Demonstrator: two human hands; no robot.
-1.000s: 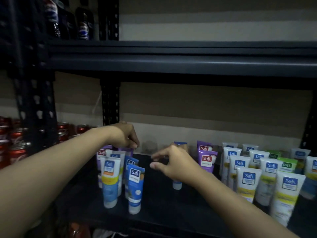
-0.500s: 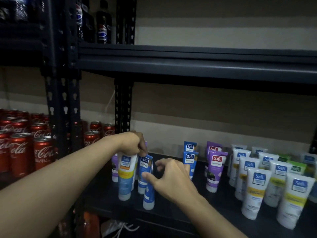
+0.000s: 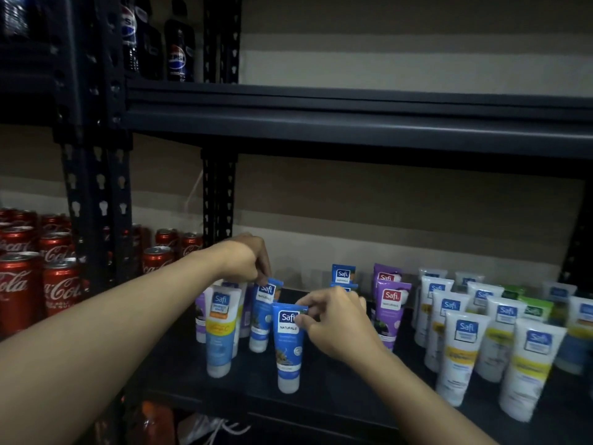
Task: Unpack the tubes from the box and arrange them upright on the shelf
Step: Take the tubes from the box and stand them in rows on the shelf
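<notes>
On the dark shelf [image 3: 337, 401], the left hand [image 3: 245, 258] pinches the rear blue tube [image 3: 263, 316]; the right hand [image 3: 337, 319] pinches the front blue tube [image 3: 287, 346], both upright.

The right hand [image 3: 333, 319] blocks the lower part of the blue tubes [image 3: 343, 273] behind it, only the tops peek out. The purple tube [image 3: 200, 311] on the left is mostly tucked behind the white-and-blue tube [image 3: 221, 329]. The Coca-Cola cans [image 3: 19, 284] get clipped by the left edge, the Pepsi bottles [image 3: 178, 49] by the top. The tubes' small print is a blur, and the orange thing [image 3: 154, 422] under the shelf [image 3: 244, 390] is too dark to make out.
</notes>
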